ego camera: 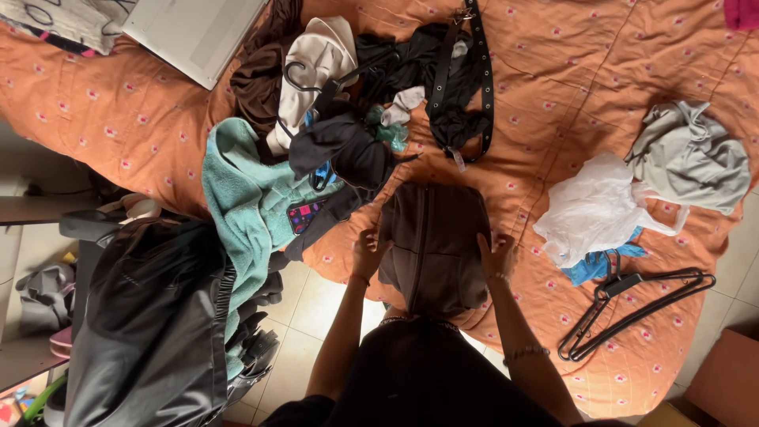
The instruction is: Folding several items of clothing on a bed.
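Both hands (pixel 431 253) seemingly gripping brown garment (pixel 431 237) edges

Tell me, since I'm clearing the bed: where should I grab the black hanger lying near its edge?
Take the black hanger by the neck just below its hook, coming from above. It lies flat on the orange bedspread, and there the bars meet into one graspable point, beside the white garment.

Brown folded garment (pixel 431 245) on an orange bedspread (pixel 569 71) with small pink flowers; teal fleece (pixel 245 198), black hangers (pixel 632 304).
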